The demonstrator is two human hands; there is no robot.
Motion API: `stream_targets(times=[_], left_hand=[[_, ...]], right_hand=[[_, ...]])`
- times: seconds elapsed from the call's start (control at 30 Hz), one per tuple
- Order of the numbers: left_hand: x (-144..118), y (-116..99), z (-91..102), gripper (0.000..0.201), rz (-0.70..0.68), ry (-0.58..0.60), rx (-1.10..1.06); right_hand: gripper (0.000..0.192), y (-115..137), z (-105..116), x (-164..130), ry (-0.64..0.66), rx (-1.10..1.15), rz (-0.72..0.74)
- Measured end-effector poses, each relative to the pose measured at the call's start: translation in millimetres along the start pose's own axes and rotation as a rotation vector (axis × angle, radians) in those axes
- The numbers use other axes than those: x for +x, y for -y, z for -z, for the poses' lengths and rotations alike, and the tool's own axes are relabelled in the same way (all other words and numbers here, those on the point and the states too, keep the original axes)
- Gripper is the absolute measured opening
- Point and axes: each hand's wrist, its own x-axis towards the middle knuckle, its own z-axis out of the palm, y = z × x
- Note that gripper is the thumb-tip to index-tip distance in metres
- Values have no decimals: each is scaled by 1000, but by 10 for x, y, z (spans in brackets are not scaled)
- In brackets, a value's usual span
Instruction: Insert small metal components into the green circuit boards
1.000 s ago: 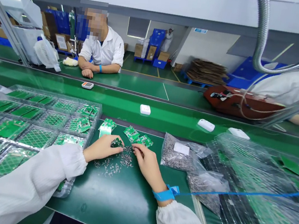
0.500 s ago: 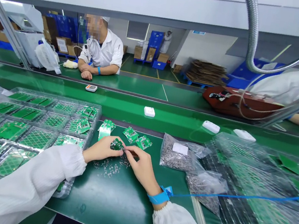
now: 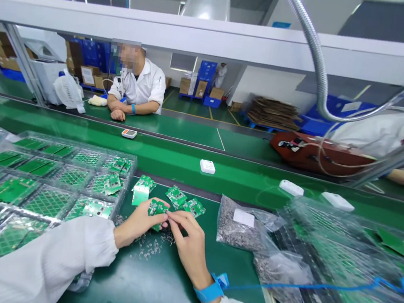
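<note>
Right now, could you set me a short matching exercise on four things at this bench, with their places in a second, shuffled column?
Things:
1. small circuit board
2. blue wrist strap
3. clear bag of metal parts
4. clear plastic tray

Places:
a. on the right wrist, with a blue cord running off to the right
b. lying on the green mat to the right of both hands
c. to the left of the hands, holding green boards in compartments
d. held in the left hand, with the right hand fingertips at its edge

Pairs: 1-d, 2-a, 3-b, 4-c
</note>
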Motion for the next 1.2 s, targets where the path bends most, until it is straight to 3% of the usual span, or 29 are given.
stream_targets(times=[0.5,0.73,0.87,1.2], left_hand=[[-23,-20,-41,57,25,7,-144],[-37,-45,-42,52,-43,46,-118],[-9,-15,-30,48,-69,16,-140],[6,-5,11,34,-150,-45,64]], right_hand=[[25,-60,-57,-102,-75,-147,103],[28,-40,-53,-105,-129,-203,174],[33,-35,-71,-109,-86,-243,194],[25,37,-74,-82,-77,-81,105]])
